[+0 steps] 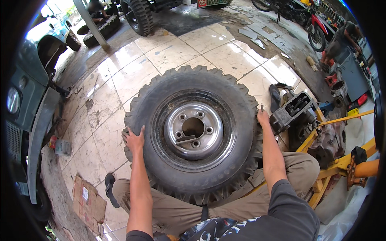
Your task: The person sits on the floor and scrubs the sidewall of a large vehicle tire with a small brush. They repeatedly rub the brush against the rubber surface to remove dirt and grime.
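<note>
A large wheel with a chunky black tyre (241,160) lies between my knees, its face turned up. Its shiny steel rim (216,128) has a round centre hole with several bolt holes about it. Across the rim near that hole rests a short flat metal piece (185,139). My left hand (134,139) is open, fingers spread over the tyre's left edge and thumb on the sidewall. At the opposite edge my right hand (263,117) is closed, with the slim dark tip of something sticking up from it; most of that thing is hidden.
A gearbox housing (295,108) and a sandal (275,97) lie to the right, beside a yellow metal frame (339,164). Flattened cardboard (86,203) is at the lower left. A vehicle (28,108) stands left, another at the back. Two people are farther off, back left and right.
</note>
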`<state>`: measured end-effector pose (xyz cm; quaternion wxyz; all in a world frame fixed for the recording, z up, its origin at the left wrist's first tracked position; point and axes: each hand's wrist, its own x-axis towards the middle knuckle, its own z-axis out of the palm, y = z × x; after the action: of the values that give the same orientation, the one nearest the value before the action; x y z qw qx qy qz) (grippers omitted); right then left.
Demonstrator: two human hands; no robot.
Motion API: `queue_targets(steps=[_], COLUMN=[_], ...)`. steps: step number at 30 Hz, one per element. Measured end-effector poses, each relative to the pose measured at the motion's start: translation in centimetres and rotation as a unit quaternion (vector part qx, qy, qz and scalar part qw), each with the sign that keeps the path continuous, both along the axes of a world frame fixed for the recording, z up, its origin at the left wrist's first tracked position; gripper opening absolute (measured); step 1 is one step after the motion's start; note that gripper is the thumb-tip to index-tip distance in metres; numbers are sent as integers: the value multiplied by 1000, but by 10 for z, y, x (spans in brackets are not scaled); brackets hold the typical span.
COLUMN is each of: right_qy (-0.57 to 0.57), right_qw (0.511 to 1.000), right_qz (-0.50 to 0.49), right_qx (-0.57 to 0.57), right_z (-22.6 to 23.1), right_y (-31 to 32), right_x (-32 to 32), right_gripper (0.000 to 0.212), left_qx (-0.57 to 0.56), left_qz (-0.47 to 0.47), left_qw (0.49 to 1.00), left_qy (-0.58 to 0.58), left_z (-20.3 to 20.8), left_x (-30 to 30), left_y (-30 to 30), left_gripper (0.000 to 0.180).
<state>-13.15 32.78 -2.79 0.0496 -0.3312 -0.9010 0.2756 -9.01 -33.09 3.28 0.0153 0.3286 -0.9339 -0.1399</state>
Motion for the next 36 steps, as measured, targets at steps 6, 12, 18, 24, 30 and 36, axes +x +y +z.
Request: queue_targets(steps=[6,12,18,24,30,36], right_qy=[84,163,228,135,238,259], right_qw=[995,937,887,869,804,775], right_qz=[-5,201,393,474,541,575], right_qx=[53,235,84,46,65,32], right_z=[15,39,28,19,-3,-5], right_y=[-56,-146,-242,-286,-305,-294], right_x=[48,56,68,91,123,115], right_gripper=[54,37,33,22,16,23], left_qx=[6,-8,-96,-93,-85,-60], left_qz=[10,-85,-165,-215,-207,-231], left_qw=[1000,993,980,972,975,971], left_qy=[1,80,49,-2,11,10], left_z=[2,-15,-20,-18,-15,-15], left_x=[6,17,58,119,150,156], left_y=[-3,-22,32,62,86,116], left_gripper=[107,91,81,76,67,62])
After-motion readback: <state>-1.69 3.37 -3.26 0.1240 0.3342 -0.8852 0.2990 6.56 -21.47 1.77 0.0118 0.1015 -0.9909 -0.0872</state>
